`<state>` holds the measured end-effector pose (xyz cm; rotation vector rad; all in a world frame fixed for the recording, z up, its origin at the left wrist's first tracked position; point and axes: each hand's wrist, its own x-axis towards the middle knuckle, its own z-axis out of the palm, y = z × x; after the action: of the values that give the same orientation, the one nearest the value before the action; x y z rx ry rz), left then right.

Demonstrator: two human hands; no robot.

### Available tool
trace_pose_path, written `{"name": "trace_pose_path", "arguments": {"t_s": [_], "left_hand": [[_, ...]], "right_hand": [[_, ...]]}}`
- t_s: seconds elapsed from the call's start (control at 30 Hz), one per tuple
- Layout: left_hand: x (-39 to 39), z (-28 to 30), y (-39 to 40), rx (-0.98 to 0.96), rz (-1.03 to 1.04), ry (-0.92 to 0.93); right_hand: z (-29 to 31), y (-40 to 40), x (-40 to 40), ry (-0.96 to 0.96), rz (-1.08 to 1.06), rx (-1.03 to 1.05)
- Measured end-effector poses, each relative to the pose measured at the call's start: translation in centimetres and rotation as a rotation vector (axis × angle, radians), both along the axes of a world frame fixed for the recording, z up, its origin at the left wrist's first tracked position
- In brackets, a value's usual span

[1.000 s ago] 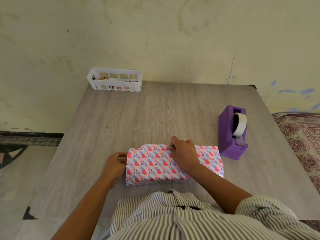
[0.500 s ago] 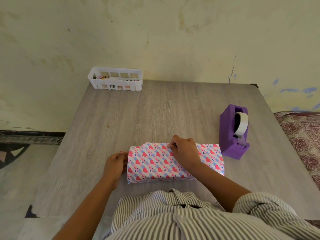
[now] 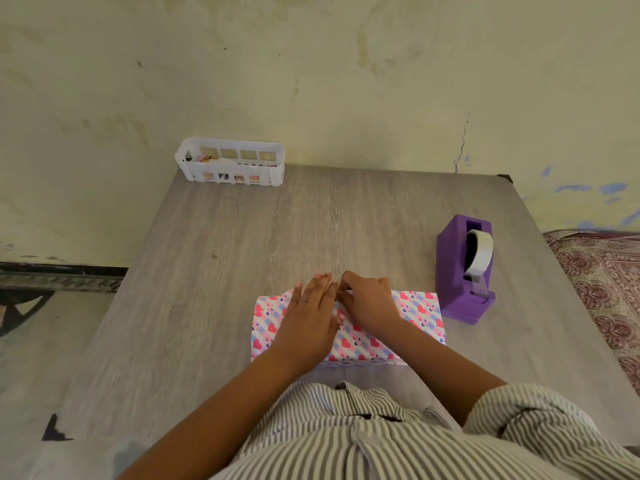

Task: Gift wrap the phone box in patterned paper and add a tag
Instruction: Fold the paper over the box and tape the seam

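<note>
So we've got the phone box sitting near the front edge of the grey wood-look table, wrapped in paper with pink and red hearts. Our left hand lies flat on top of it, fingers straight and together, pressing the paper down. Our right hand sits just beside it, touching it, with fingers curled and pinching the paper at the box's far edge. A purple tape dispenser stands just right of the box with a roll of clear tape loaded. Over at the far left corner there's a white plastic basket with some small bits inside, too tiny to make out.
</note>
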<state>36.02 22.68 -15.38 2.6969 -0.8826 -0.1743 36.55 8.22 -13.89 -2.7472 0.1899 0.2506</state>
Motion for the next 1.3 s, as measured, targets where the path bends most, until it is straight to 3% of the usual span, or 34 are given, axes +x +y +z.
{"name": "trace_pose_path", "arguments": {"t_s": [0.1, 0.57, 0.77, 1.0, 1.3], "left_hand": [[-0.1, -1.3, -0.4, 0.112, -0.009, -0.029], [-0.2, -1.6, -0.3, 0.117, 0.005, -0.003], [-0.1, -1.8, -0.3, 0.144, 0.001, -0.009], [0.0, -1.1, -0.9, 0.204, 0.004, 0.050], [-0.6, -1.1, -2.4, 0.115, -0.181, 0.014]], "right_hand": [[0.2, -0.4, 0.5, 0.005, 0.022, 0.001], [0.2, -2.0, 1.8, 0.075, -0.039, 0.223], [0.6, -5.7, 0.3, 0.202, -0.054, 0.159], [0.8, -5.7, 0.9, 0.179, -0.080, 0.186], [1.3, -6.0, 1.3, 0.181, -0.040, 0.207]]}}
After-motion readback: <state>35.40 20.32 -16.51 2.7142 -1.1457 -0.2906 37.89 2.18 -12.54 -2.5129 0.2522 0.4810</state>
